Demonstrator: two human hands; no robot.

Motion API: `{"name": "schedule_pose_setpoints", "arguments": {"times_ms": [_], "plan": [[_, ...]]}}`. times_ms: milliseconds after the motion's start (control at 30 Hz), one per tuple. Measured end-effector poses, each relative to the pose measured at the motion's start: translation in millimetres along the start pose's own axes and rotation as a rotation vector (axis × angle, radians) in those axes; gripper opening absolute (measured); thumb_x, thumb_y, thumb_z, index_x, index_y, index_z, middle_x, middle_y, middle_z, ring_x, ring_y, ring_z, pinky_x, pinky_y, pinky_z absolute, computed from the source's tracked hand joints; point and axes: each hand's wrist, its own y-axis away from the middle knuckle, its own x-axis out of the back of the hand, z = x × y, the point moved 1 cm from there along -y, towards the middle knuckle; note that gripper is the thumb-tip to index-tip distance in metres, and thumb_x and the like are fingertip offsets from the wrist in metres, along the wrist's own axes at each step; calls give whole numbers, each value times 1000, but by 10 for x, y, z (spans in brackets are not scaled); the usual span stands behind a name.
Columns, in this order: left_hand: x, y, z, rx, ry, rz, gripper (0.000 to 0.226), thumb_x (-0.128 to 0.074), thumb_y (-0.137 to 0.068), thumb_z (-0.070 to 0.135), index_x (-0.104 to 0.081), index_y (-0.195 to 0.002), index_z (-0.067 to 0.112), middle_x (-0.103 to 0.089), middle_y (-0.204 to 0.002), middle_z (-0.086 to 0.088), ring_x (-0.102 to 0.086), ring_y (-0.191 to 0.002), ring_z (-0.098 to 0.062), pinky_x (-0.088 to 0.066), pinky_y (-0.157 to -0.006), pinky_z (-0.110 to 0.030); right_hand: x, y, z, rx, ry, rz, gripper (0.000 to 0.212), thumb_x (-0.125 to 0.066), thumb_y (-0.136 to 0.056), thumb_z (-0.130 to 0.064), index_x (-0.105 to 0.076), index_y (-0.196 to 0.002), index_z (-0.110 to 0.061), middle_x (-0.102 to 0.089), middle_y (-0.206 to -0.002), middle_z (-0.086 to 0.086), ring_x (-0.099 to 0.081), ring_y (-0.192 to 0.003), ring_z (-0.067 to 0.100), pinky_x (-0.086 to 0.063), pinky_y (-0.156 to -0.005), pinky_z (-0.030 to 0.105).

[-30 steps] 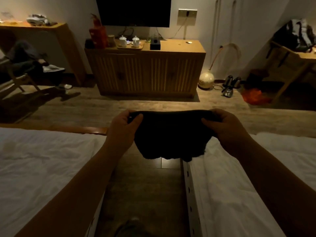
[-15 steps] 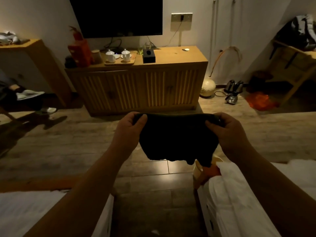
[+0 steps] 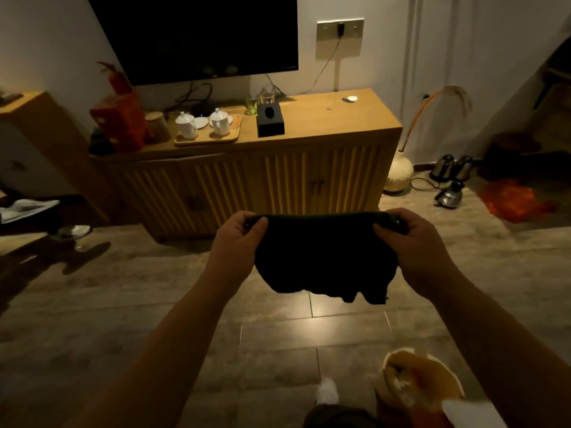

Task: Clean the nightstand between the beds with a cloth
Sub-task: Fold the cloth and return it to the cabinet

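A dark cloth (image 3: 321, 254) hangs stretched in front of me at mid-frame, its ragged lower edge loose above the wooden floor. My left hand (image 3: 236, 242) grips its upper left corner with curled fingers. My right hand (image 3: 412, 242) grips the upper right corner the same way. The nightstand and both beds are out of view.
A wooden cabinet (image 3: 309, 168) stands ahead under a wall television (image 3: 197, 35), bearing a tea tray (image 3: 207, 139), a black box (image 3: 270, 120) and a red extinguisher box (image 3: 119, 122). Kettles (image 3: 449, 180) and a round vase (image 3: 398, 174) sit on the floor at right. A small bin (image 3: 420, 384) is near my feet.
I have walked forward out from between the beds toward the cabinet. The white beds have dropped out of view. Both hands keep the same hold on the cloth.
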Motion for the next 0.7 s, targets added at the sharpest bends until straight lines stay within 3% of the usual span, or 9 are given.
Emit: {"name": "schedule_pose_setpoints", "arguments": {"times_ms": [67, 167, 333, 467, 600, 700], "plan": [[-106, -506, 23, 2, -3, 19, 12, -56, -95, 25, -65, -87, 29, -71, -88, 1, -70, -84, -21, -59, -71, -36, 15, -543, 30, -27, -6, -9, 18, -64, -88, -12, -69, -86, -29, -69, -97, 9, -69, -88, 22, -56, -68, 28], [-209, -1103, 60, 5, -1, 61, 12, -57, -94, 25, -64, -87, 30, -71, -89, -1, -70, -84, -19, -59, -72, -38, 4, -1228, 8, -48, 14, -14, 16, -64, -88, -11, -69, -88, -26, -70, -96, 8, -69, -89, 24, -58, -71, 34], [-358, -2145, 30, 3, -17, 67, 8, -55, -96, 21, -62, -92, 21, -69, -90, -5, -69, -83, -23, -59, -71, -40, -56, -2330, 26, -63, 69, -28, 16, -62, -89, -11, -67, -89, -26, -69, -94, 3, -68, -89, 20, -55, -66, 25], [-455, -3017, -92, 22, 18, 40, 8, -53, -96, 23, -61, -96, 21, -65, -96, -4, -67, -83, -14, -58, -62, -28, -140, -3131, 172, -85, 104, -9, 12, -61, -90, -17, -67, -90, -28, -68, -94, 0, -66, -90, 20, -55, -66, 29], [-512, -4057, -255, 37, 55, -6, 8, -55, -96, 25, -63, -97, 26, -66, -98, -1, -67, -84, -12, -56, -62, -26, -274, -4013, 372, -127, 122, 32, 16, -61, -90, -23, -68, -85, -36, -67, -93, -5, -64, -91, 21, -55, -61, 29], [-561, -4940, -314, 62, 70, -67, 8, -56, -95, 24, -64, -95, 27, -69, -89, 2, -68, -81, -11, -56, -59, -24, -356, -4743, 488, -145, 129, 86, 13, -63, -89, -24, -68, -87, -37, -68, -97, -2, -64, -96, 23, -58, -69, 36]]}}
